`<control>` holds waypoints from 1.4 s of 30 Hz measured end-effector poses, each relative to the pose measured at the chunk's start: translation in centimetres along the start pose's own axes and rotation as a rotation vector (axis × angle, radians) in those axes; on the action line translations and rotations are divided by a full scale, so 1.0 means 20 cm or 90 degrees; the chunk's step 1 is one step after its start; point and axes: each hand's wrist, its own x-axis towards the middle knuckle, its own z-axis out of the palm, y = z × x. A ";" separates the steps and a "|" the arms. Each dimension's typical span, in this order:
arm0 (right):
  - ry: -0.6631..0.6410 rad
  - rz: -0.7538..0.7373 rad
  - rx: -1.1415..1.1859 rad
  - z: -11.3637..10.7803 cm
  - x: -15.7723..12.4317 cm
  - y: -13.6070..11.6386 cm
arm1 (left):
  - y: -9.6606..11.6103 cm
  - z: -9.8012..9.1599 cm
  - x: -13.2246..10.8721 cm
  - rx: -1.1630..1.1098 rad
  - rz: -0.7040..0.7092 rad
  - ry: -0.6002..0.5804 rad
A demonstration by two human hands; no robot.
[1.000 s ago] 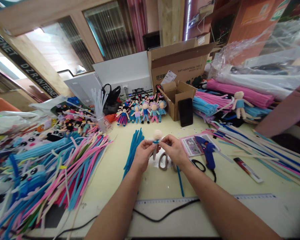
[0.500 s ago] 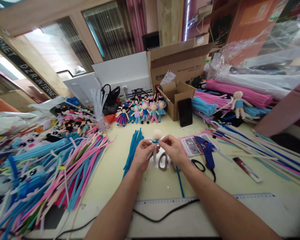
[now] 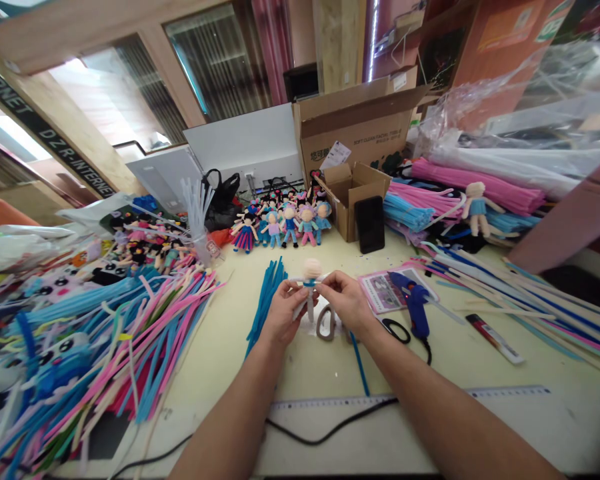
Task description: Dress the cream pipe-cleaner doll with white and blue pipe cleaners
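1. Along the bottom of the frame, the black power cable (image 3: pixel 325 437) snakes past the clear plastic ruler (image 3: pixel 410 398), right beside your forearms. Drag an elbow back and you could snag it and tug the glue gun.
2. At centre frame, your left hand (image 3: pixel 283 313) and right hand (image 3: pixel 347 300) are both closed in a pinch on the small cream-headed pipe-cleaner doll (image 3: pixel 310 283), held upright just above the pale yellow table (image 3: pixel 300 367). The blue wrap at its neck looks loose; ease your grip and it may unwind.
3. Just below your right hand lie the grey-handled scissors (image 3: pixel 329 323); lower your wrist carelessly and you risk a nick.
4. Right of centre, the blue hot-glue gun (image 3: pixel 415 303) rests near your right wrist. It may be hot.
5. Further up, the row of finished little dolls (image 3: pixel 285 223) stands well apart and looks safe.
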 end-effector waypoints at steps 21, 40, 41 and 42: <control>0.033 -0.025 -0.054 0.00 -0.02 -0.04 | -0.02 -0.01 0.00 -0.009 -0.030 0.010; 0.017 0.027 0.074 0.00 0.00 -0.04 | -0.02 0.00 0.00 0.039 0.104 -0.032; 0.024 0.021 0.067 0.00 0.00 -0.05 | -0.02 0.00 0.00 0.045 0.114 -0.033; 0.030 0.017 0.061 0.00 0.00 -0.05 | -0.03 0.00 0.00 0.053 0.123 -0.033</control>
